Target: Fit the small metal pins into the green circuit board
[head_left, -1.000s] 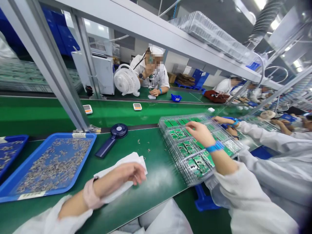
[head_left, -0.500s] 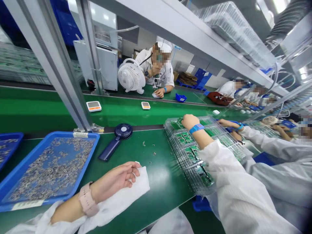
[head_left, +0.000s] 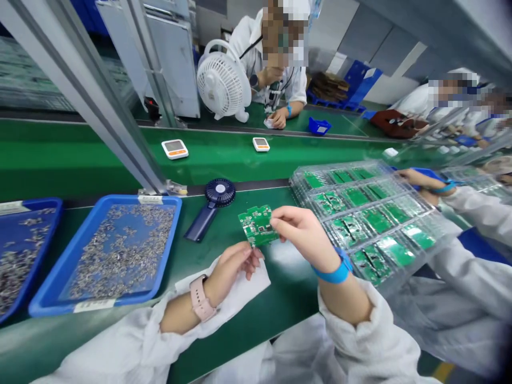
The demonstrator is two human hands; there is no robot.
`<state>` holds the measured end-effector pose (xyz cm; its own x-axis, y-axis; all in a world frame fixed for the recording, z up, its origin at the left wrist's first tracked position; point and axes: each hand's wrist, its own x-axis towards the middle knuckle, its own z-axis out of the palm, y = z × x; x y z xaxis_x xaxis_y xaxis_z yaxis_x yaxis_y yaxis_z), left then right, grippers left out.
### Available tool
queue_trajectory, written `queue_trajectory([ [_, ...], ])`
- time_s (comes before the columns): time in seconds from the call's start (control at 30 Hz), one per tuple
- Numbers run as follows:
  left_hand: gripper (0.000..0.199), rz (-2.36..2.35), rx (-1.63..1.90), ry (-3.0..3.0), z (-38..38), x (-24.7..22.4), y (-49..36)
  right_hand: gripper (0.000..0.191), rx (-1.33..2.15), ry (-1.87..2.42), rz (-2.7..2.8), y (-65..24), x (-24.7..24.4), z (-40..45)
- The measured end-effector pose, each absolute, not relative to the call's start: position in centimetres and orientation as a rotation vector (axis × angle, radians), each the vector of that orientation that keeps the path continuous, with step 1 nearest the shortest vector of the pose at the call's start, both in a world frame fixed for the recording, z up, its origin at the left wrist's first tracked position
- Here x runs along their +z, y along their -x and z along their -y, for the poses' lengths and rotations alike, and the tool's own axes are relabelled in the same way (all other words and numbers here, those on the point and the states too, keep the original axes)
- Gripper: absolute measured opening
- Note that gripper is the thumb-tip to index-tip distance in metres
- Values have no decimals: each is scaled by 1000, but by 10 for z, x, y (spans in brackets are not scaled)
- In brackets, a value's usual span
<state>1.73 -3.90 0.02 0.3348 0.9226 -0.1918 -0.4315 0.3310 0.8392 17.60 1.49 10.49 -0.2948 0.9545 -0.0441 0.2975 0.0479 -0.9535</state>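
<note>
Green assy bench (head_left: pixel 290 304) seen across lower frame. Clear blister tray (head_left: pixel 299 184) at right of centre, w/ PCBs (head_left: pixel 352 229) in rows; all visible pockets filled, none seen empty. Blue tray (head_left: pixel 170 240) at left of centre, w/ small metal parts (head_left: pixel 116 261) spread thickly inside; large qty left. Handheld fan (head_left: pixel 218 197) noted just above tray, at centre-left. White wipe (head_left: pixel 258 282) lies under L hand.

Single PCB (head_left: pixel 258 225) held at centre between hands, just left of clear tray; long axis approx. horiz., rising slightly to R, component face toward camera. R hand (head_left: pixel 304 232) pinched on board's R edge, thumb and fingers closed on it. L hand (head_left: pixel 234 265) partly open, fingers loosely curled, tips at board's lower edge; actual grip cannot be told.
</note>
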Motion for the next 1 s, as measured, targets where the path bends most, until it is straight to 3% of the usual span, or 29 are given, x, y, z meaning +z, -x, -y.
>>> queue_trajectory([
  [0.13, 36, -972, 1273, -723, 39, 10, -9, 21, 1575, 1146, 1520, -166, 60, -38],
  [0.23, 26, -1076, 1258, -783, 33, 13, -6, 24, 1765, 1041, 1341, -166, 38, -47],
  [0.33, 28, -1138, 1261, -843, 28, 6, -4, 26, 1859, 981, 1380, -175, 28, -49],
  [0.5, 42, -1107, 1139, -1231, 25, -2, 2, 40, 1842, 901, 1537, -204, 36, -47],
  [0.63, 49, -1010, 1025, -1452, 24, 9, 3, 37, 1846, 848, 1887, -213, 52, -41],
  [0.8, 48, -954, 985, -1359, 26, 14, 2, 21, 1752, 871, 2001, -212, 56, -35],
  [1.0, 46, -1086, 950, -1082, 33, 2, 1, 25, 1453, 1015, 1804, -212, 50, -41],
])
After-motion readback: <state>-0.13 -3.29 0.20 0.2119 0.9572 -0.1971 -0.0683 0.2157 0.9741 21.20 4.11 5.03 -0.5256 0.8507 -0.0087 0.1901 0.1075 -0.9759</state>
